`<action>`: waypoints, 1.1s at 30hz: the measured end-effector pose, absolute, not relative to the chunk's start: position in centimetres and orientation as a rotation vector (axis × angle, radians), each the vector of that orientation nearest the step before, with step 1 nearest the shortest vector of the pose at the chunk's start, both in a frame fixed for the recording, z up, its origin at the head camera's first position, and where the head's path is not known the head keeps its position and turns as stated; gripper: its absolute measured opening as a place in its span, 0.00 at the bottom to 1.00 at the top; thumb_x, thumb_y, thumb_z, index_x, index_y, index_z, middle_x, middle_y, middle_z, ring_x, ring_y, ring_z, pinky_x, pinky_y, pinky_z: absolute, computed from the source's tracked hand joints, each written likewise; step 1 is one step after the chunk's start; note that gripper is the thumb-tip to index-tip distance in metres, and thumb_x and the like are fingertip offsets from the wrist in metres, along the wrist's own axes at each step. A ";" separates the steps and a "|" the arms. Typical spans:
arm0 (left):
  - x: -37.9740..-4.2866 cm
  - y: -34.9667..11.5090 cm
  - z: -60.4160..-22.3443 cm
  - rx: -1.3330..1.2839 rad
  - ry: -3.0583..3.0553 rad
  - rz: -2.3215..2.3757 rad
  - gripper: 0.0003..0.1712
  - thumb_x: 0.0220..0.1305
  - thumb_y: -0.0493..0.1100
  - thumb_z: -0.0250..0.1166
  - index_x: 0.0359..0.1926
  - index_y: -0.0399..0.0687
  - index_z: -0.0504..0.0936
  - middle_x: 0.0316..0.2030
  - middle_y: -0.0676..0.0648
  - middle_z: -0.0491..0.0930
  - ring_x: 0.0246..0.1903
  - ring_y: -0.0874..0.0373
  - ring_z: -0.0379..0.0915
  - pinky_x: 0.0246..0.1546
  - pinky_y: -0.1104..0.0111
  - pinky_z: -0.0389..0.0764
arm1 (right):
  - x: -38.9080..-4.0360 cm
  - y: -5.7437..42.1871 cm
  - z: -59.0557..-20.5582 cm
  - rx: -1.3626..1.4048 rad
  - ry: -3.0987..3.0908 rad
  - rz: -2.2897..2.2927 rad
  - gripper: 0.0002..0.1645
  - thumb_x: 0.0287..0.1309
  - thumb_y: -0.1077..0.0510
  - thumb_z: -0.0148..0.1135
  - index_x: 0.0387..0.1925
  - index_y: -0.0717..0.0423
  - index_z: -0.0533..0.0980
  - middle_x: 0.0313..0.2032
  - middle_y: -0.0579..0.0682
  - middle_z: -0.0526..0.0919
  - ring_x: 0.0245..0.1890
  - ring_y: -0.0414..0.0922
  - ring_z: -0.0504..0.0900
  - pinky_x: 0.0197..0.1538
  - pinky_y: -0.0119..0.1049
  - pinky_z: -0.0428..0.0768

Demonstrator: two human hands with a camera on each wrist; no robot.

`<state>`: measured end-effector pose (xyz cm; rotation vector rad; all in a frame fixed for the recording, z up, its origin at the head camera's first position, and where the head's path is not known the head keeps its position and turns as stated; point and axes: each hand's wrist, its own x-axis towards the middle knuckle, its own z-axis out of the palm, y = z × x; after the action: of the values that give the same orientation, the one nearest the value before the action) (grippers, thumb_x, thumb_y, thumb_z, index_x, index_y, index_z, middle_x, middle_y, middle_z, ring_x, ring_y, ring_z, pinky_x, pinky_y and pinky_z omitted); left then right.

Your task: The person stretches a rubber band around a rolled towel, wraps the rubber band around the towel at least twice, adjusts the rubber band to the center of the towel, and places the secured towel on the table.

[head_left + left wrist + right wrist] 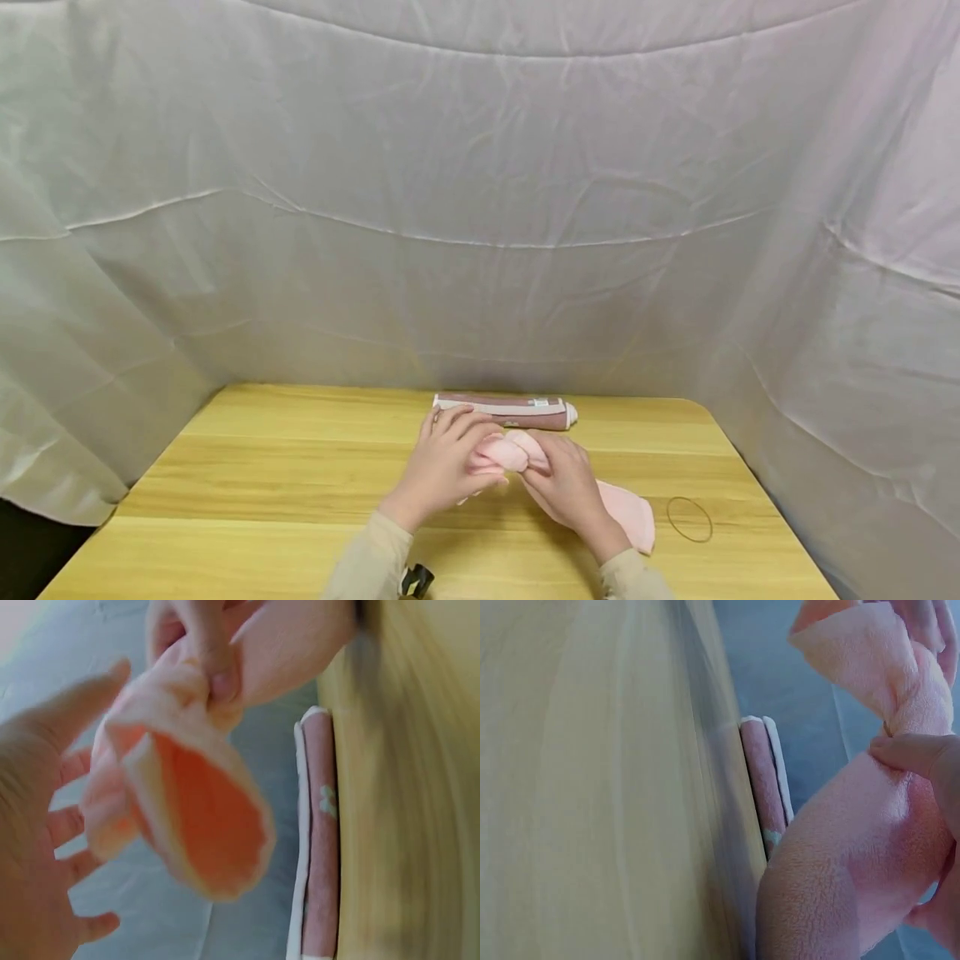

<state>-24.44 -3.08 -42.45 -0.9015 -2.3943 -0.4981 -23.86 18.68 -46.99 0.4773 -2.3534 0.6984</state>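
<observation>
A pink towel [508, 454] is held above the table, gathered at a narrow neck with a flared, folded end. My right hand [564, 477] pinches that neck, its thumb [907, 751] pressed on the cloth. Just by the thumb tip, a small bit of thin brownish band shows at the neck. From the neck the wider part of the towel [817, 862] hangs down past my right hand. Around the flared end [217, 817], my left hand [448, 457] has its fingers spread and its thumb straight.
A rolled mauve towel with a white edge [517, 410] lies at the back of the wooden table [285, 475]. On the right is a thin elastic band loop [690, 519]. A small black object [417, 581] sits by the left sleeve. Grey cloth [480, 208] hangs around the table.
</observation>
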 end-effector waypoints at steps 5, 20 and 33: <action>-24.3 -2.4 -43.4 -0.840 -2.313 -0.326 0.33 0.43 0.64 0.74 0.51 0.60 0.80 0.51 0.56 0.81 0.56 0.53 0.72 0.65 0.37 0.59 | -24.0 18.5 -47.3 0.502 -2.316 0.668 0.27 0.40 0.56 0.76 0.48 0.51 0.80 0.41 0.48 0.87 0.43 0.48 0.83 0.50 0.51 0.76; -25.0 -2.1 -45.2 -0.756 -2.116 -0.305 0.26 0.41 0.42 0.77 0.44 0.55 0.77 0.31 0.57 0.85 0.44 0.56 0.76 0.62 0.42 0.64 | -24.0 18.0 -47.1 0.552 -2.333 0.688 0.24 0.44 0.53 0.75 0.46 0.51 0.81 0.40 0.45 0.87 0.41 0.43 0.83 0.44 0.44 0.78; -25.6 -2.5 -45.4 -0.863 -2.045 -0.301 0.19 0.41 0.39 0.76 0.31 0.55 0.74 0.31 0.58 0.84 0.42 0.57 0.76 0.61 0.45 0.68 | -24.3 17.9 -46.4 0.852 -1.995 0.916 0.20 0.50 0.69 0.67 0.47 0.56 0.79 0.43 0.48 0.83 0.47 0.45 0.76 0.55 0.32 0.69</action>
<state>-25.61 -2.54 -45.36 -0.8632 -2.0450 -0.3007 -24.27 17.95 -46.36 0.8524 -1.9951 0.9158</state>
